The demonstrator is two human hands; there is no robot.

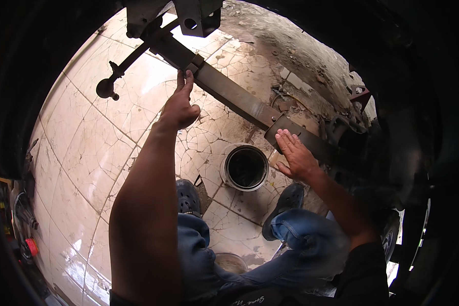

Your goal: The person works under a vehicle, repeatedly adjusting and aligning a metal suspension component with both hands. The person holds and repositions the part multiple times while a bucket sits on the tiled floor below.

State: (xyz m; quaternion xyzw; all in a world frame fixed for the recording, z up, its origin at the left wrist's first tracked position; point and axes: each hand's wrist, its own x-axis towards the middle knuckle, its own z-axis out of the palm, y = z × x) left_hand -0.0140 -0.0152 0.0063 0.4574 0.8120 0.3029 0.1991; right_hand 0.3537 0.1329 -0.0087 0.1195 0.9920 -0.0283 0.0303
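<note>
A long flat grey metal bar [238,95], like a vehicle's leaf spring, slants from the upper left down to the right. My left hand [180,108] reaches up with two fingers stretched out, their tips at the metal clip [195,64] around the bar. Its thumb points to the right, and nothing shows in the hand. Lower on the bar, my right hand [297,157] rests its straight fingers on a wider metal section [303,136], thumb apart. Below the bar stands an open round can [246,167] with a dark inside, between my feet.
A rod with a dark ball-shaped end [106,87] juts out at the upper left. Above it hangs a metal bracket [196,23] with a hole. The cracked tile floor [94,148] meets rough dirt [270,35] at the upper right. A red round object [31,247] lies far left.
</note>
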